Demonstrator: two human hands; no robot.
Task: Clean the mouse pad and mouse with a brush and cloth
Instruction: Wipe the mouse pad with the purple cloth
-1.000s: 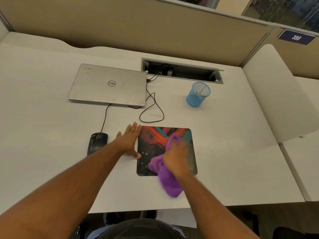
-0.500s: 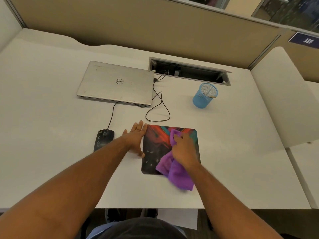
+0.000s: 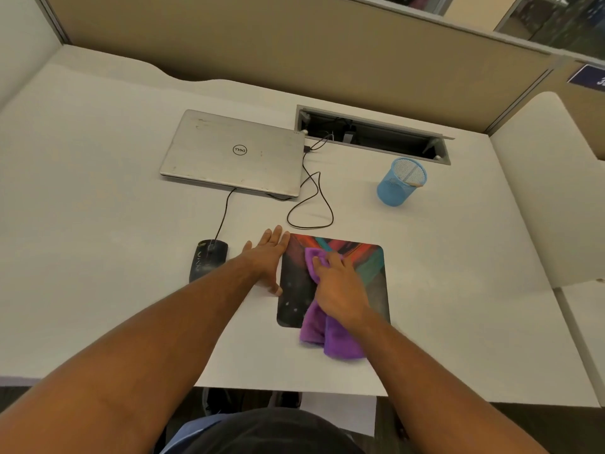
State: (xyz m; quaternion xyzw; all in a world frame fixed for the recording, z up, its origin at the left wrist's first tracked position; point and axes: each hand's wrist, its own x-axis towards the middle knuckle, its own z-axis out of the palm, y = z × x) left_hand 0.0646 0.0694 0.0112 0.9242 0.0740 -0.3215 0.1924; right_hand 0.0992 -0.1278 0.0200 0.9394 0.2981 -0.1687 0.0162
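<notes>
An office cubicle: tan partition walls (image 3: 294,44) enclose a white desk (image 3: 98,208) with a cable tray (image 3: 373,134), laptop (image 3: 234,152) and pen cup (image 3: 401,181).

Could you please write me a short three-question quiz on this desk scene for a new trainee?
1. True or false: the right hand presses the purple cloth on the mouse pad.
2. Where does the mouse lie? A) on the pad B) left of the pad, on the desk C) on the laptop
3. Fill in: the left hand rests flat at the pad's ____ edge.

Key: 1 true; 2 B; 3 left.
</notes>
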